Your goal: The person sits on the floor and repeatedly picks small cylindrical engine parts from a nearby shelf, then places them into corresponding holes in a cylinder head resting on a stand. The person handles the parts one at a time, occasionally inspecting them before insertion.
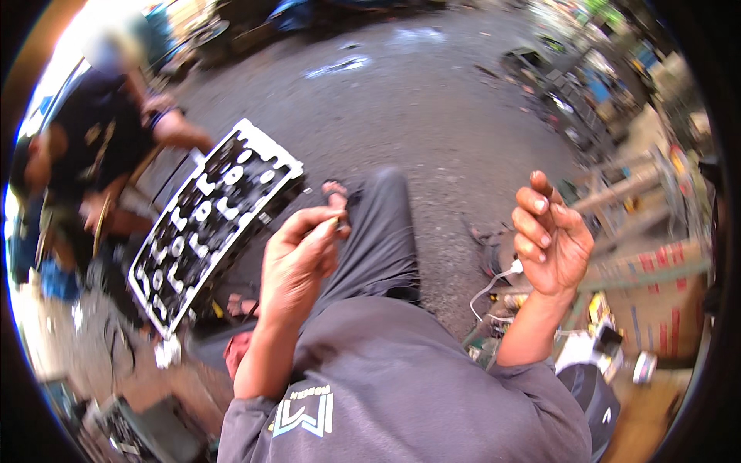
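Observation:
My left hand is raised in front of my left thigh, its thumb and fingers pressed together in a pinch. Whatever sits at those fingertips is too small to make out. Off to the right, my right hand is held up in the air with loosely curled fingers and the palm partly showing; I see nothing in it. An engine cylinder head, with a bright machined face and dark recesses, lies tilted to the left of my left hand. Neither hand touches it.
A person in dark clothing is at the cylinder head's far left side, an arm reaching toward it. At right are a cardboard box, a wooden frame and a white cable. A dark case lies lower left.

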Available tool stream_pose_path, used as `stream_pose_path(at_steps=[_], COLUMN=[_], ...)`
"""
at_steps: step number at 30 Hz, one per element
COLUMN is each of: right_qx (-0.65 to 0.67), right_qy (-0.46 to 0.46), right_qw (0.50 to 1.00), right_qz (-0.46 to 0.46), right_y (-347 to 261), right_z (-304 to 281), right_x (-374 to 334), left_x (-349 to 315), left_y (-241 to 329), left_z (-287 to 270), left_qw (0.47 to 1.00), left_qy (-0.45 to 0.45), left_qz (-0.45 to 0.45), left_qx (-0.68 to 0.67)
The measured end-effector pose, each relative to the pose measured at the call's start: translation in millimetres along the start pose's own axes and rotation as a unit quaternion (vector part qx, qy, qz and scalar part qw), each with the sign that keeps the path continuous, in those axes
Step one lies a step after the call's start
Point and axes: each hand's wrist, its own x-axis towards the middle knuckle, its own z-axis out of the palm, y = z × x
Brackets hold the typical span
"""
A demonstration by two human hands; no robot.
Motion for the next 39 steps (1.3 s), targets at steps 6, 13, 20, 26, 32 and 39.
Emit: stream_pose_path(at_steps=[6, 13, 20, 26, 32, 39], right_qx=[0.069, 0.067, 0.03, 0.014, -0.05, -0.611], right_qy=[-0.068, -0.058, -0.029, -0.019, -0.014, -0.244], right_qw=[0.978, 0.935, 0.92, 0.924, 0.932, 0.75], right_qz=[0.183, 0.343, 0.389, 0.381, 0.36, -0.068], right_y=[79.8, 149.6, 174.2, 182.7, 186.5, 200.9], right_z=[4.3, 28.9, 34.9, 35.6, 32.3, 28.6], right_x=[54.4, 75.6, 78.3, 77.7, 77.5, 77.5], left_x=[-19.6, -45.6, -54.6, -55.1, -54.4, -48.9], left_y=[6.9, 4.4, -3.8, -5.8, -7.8, -13.2], left_z=[-6.7, -26.2, -39.3, -44.5, -42.6, -56.2], left_qw=[0.998, 0.989, 0.982, 0.977, 0.966, 0.988], left_qy=[0.047, 0.111, 0.137, 0.147, 0.187, 0.132], left_qz=[0.04, 0.071, 0.11, 0.139, 0.18, 0.048], left_qx=[-0.023, -0.059, -0.076, -0.063, 0.026, 0.059])
